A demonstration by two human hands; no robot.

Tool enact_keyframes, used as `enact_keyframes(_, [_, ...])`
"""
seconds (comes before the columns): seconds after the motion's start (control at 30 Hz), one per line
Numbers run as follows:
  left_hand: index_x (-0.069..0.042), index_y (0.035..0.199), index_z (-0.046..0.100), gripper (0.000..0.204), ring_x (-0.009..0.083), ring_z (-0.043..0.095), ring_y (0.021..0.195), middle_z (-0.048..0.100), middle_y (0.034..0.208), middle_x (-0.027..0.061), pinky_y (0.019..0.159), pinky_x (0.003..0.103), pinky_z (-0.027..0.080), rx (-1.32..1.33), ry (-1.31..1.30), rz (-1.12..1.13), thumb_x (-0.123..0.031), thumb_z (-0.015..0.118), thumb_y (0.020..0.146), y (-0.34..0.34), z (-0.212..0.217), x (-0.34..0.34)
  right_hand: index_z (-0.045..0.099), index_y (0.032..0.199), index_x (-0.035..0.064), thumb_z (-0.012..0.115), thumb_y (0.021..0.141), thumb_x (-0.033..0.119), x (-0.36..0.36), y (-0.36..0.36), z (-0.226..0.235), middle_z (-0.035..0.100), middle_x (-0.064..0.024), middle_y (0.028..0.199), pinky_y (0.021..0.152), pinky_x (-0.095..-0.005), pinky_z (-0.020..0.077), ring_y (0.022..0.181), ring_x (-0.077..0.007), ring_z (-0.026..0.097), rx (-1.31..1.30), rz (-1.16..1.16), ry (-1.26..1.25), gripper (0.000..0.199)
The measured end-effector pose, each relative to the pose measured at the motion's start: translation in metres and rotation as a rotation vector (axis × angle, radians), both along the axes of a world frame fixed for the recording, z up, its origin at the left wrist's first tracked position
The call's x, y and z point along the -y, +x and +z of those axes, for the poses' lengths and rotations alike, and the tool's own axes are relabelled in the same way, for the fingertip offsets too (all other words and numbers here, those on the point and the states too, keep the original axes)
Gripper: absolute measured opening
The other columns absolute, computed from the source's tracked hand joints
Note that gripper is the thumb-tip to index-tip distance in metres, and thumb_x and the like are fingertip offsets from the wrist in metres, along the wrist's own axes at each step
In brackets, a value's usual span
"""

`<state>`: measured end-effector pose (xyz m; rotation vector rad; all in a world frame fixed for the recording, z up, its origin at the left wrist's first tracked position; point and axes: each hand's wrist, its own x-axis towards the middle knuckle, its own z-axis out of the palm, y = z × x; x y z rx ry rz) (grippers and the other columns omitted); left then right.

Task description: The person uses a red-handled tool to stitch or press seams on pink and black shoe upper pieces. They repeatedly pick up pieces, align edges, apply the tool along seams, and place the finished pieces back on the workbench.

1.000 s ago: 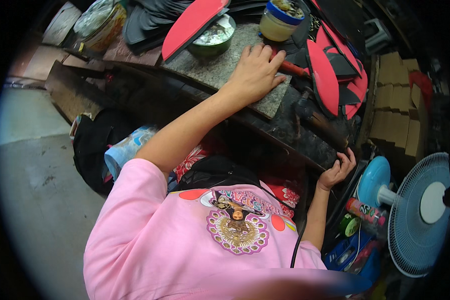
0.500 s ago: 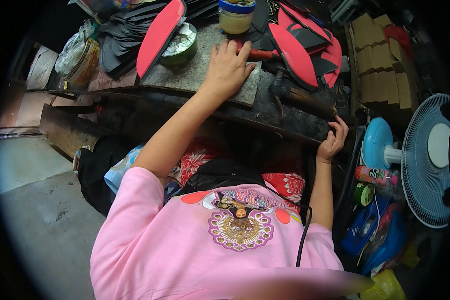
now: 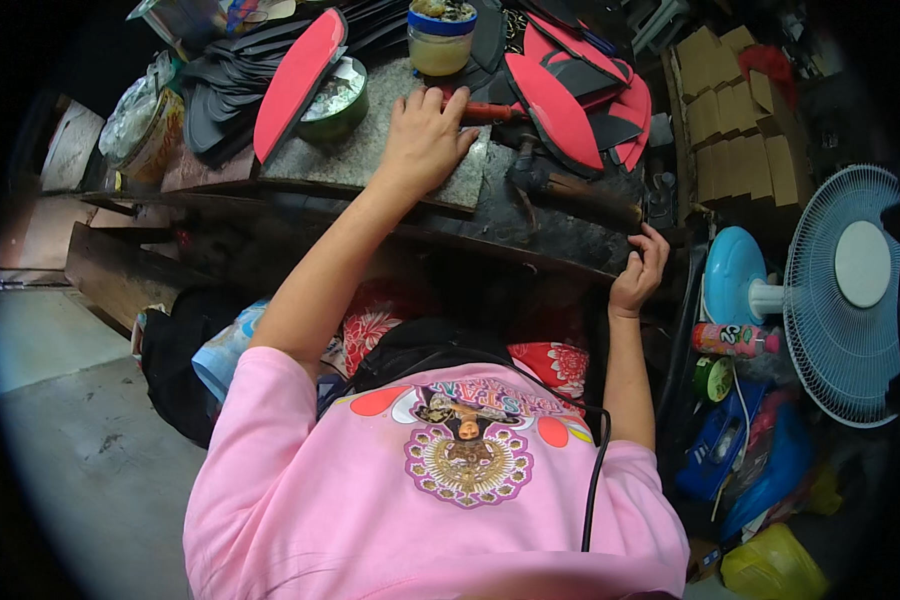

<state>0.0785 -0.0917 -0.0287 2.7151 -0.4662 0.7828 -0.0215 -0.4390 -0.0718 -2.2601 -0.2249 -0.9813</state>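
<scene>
Since the earlier frame, little is changed beyond a shift of view: the bench is seen slightly lower and closer, while both hands are kept where they were. Left hand is laid flat, fingers spread, palm down on the grey speckled stone slab, with fingertips touching the red-handled tool lying beside it; nothing is gripped, so the hand seems used as a brace or about to take the tool. Right hand is curled over the front edge of the dark worn wooden workbench, fingers hooked on the rim, apparently for steadying the body; no object is held in it. Flat red sole-shaped sheet is propped at a tilt against the round green tin, probably to keep its face off the slab. Another red sole piece is rested just right of the tool, within easy reach. Yellowish jar with blue rim is set behind the left hand, near enough for dipping. Stacked black sole cut-outs are parked at the far left. White-and-blue electric fan is stood to the right of the bench, facing the seat.
</scene>
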Motion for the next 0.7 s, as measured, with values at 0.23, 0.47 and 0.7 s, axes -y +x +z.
enact_keyframes(0.23, [-0.009, 0.136, 0.05, 0.06, 0.0342, 0.056, 0.108, 0.059, 0.111, 0.0141, 0.092, 0.046, 0.045, 0.015, -0.048, 0.013, -0.036, 0.069, 0.086, -0.002, 0.001, 0.0, 0.063, 0.093, -0.0006, 0.05, 0.082, 0.002, 0.001, 0.001, -0.001, 0.061, -0.0209, 0.115, 0.1, -0.0445, 0.0425, 0.111, -0.0364, 0.057, -0.006, 0.044, 0.071, 0.017])
enact_keyframes(0.47, [-0.01, 0.139, 0.048, 0.062, 0.0329, 0.057, 0.108, 0.06, 0.111, 0.0136, 0.094, 0.044, 0.046, 0.037, -0.027, 0.047, -0.039, 0.067, 0.088, 0.0, -0.005, -0.001, 0.064, 0.093, -0.0011, 0.051, 0.084, 0.0, 0.005, 0.002, -0.006, 0.06, -0.0197, 0.114, 0.098, -0.0432, 0.0435, 0.112, -0.0345, 0.057, -0.015, 0.08, 0.107, 0.016])
enact_keyframes(0.7, [-0.009, 0.139, 0.048, 0.061, 0.0344, 0.058, 0.108, 0.06, 0.113, 0.015, 0.094, 0.045, 0.046, 0.013, -0.036, 0.043, -0.04, 0.065, 0.09, 0.0, -0.004, -0.002, 0.062, 0.103, 0.001, 0.058, 0.084, -0.001, 0.004, 0.0, 0.006, 0.06, -0.0171, 0.113, 0.094, -0.0413, 0.046, 0.108, -0.0326, 0.058, -0.037, 0.073, 0.05, 0.019])
